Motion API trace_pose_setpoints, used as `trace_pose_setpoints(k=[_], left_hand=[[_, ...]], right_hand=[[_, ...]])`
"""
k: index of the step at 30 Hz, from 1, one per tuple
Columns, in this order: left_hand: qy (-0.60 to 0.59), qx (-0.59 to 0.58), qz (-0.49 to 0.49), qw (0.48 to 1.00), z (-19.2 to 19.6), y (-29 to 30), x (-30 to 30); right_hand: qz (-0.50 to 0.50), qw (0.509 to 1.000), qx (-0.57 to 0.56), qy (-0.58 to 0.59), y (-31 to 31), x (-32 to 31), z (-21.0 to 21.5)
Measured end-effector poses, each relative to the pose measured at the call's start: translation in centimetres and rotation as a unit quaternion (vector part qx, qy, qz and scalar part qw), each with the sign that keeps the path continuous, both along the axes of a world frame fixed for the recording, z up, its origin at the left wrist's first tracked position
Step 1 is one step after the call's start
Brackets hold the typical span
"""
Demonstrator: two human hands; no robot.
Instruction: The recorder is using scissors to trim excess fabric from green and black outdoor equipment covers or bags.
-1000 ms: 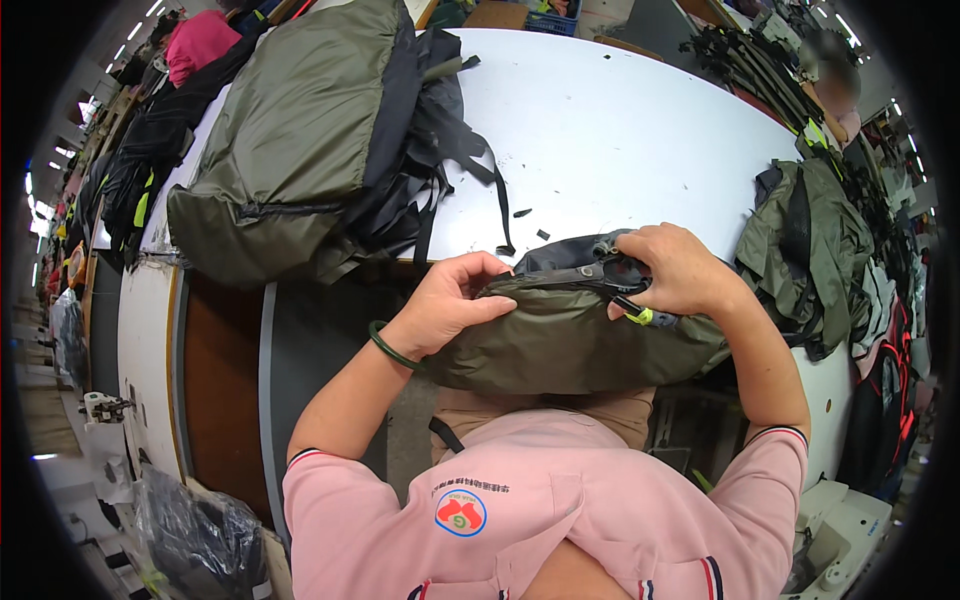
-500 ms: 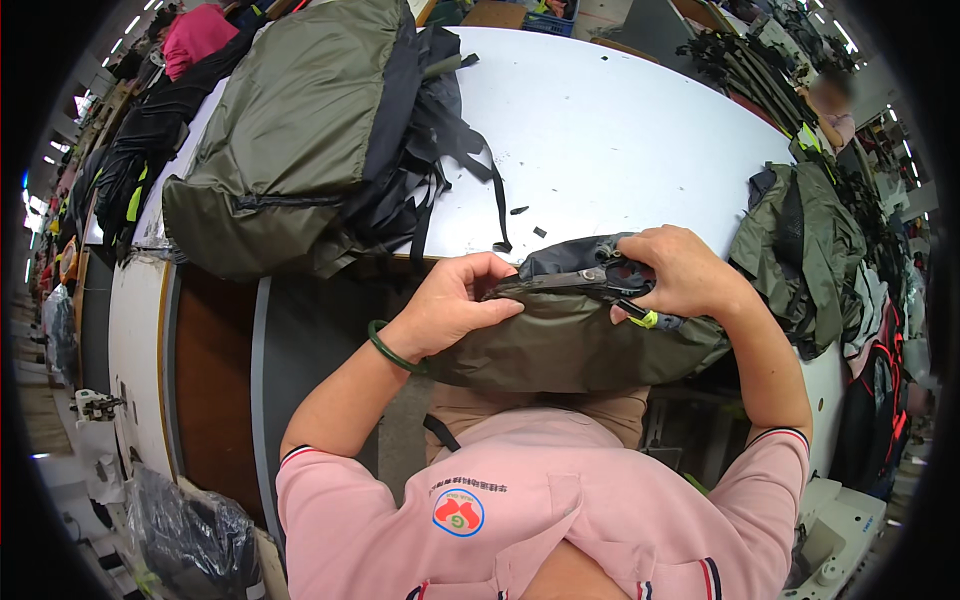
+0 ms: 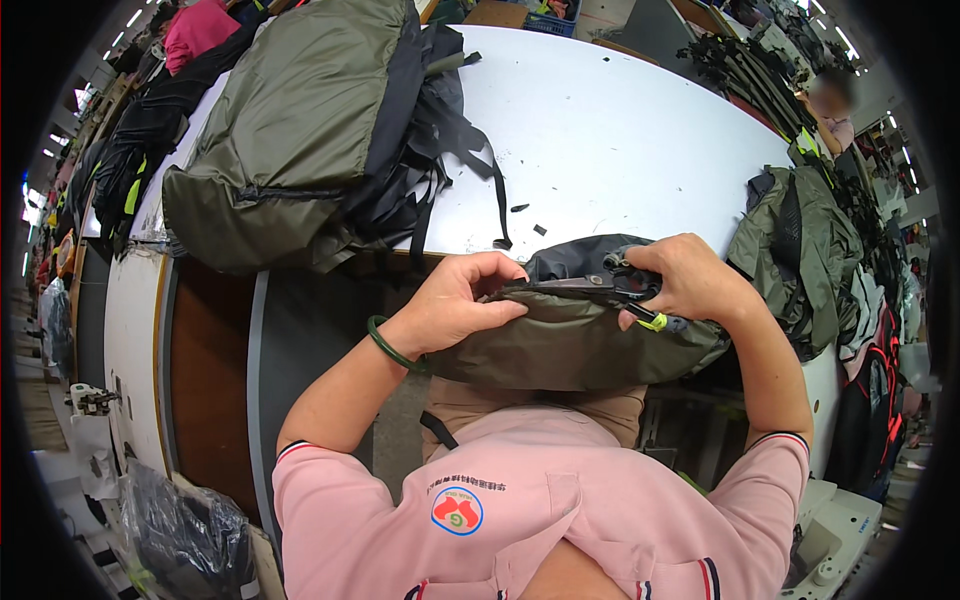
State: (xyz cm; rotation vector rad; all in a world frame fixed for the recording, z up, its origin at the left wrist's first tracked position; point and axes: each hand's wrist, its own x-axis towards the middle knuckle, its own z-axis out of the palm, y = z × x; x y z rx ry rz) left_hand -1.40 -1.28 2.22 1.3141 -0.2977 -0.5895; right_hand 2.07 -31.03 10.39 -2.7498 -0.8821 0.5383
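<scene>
Olive-green nylon bag with black zipper (image 3: 575, 335) lies in the lap, against the edge of the white worktable (image 3: 620, 140). Left hand (image 3: 462, 305) fingers clamped on its upper seam. Right hand (image 3: 690, 282) fingers pinched together on the yellow-green zipper pull (image 3: 653, 322).

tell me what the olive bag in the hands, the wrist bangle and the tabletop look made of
Olive bag: thin woven synthetic, likely nylon; faint sheen, soft creases.
Bangle on the left wrist: glossy dark green, rigid ring; jade or glass, can't say which.
Tabletop: smooth white laminate or painted board, matte, with an even glare.
</scene>
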Motion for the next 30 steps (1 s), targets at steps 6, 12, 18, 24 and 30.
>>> trace_pose_setpoints(k=[6,12,18,24,30], left_hand=[[-0.043,0.022,-0.011,0.999,0.2,-0.9,-0.2],[-0.035,0.021,-0.04,0.998,0.4,-0.8,0.0],[-0.029,0.01,-0.048,0.998,0.3,-0.9,0.0],[-0.018,0.007,-0.036,0.999,0.5,-1.2,0.1],[-0.03,0.024,-0.058,0.998,0.4,-1.1,0.4]], right_hand=[[0.026,0.999,-0.014,-0.019,1.0,-0.5,1.7],[0.041,0.995,-0.039,-0.088,0.4,-0.3,2.0],[0.044,0.993,-0.054,-0.099,0.2,-0.1,2.6],[0.069,0.994,-0.018,-0.086,0.5,-0.2,3.1],[0.055,0.995,-0.07,-0.051,1.6,0.1,4.1]])
